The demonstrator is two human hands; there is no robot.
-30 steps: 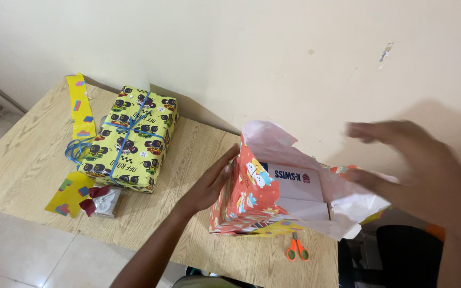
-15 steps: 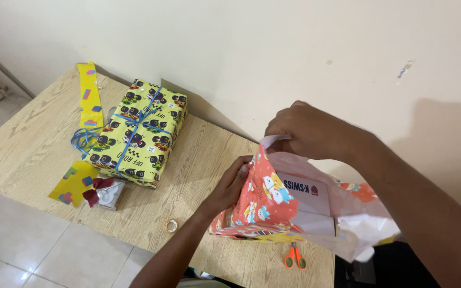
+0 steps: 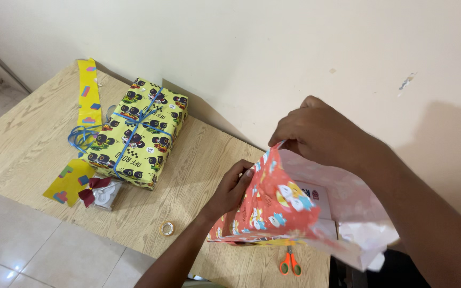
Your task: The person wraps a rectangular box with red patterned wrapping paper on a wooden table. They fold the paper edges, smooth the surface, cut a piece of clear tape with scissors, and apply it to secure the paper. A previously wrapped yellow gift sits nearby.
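- The orange cartoon-print wrapping paper [image 3: 273, 205] stood half-folded around a white box [image 3: 321, 200] at the near right end of the tabletop [image 3: 22, 152], its pale underside billowing open toward the right.
- The right hand [image 3: 321, 133] was closed in a pinch on the top edge of the paper, drawing it up and over the box. The left hand [image 3: 234, 186] lay with fingers curled against the paper's left face, pressing it to the box side; I could not tell whether it truly gripped anything.
- Risk, as I judged it: the thin sheet could tear at the pinched edge if pulled hard, since all the tension ran through that one corner.
- The box sat close to the tabletop's near edge; a sideways tug might have slid it off, or knocked the orange-handled scissors [image 3: 290, 263] just in front of it.
- Should the left hand ease off, I expected the side fold to spring loose and crease crooked.
- The small tape roll [image 3: 167, 229] lay out of easy reach of either busy hand.
- Farther left sat a yellow wrapped gift [image 3: 137, 133] tied with blue ribbon, with yellow paper scraps [image 3: 89, 88] beside it.
- Against the frame half a second earlier: the flap had come further over, covering most of the box top, and the right hand had shifted slightly right.
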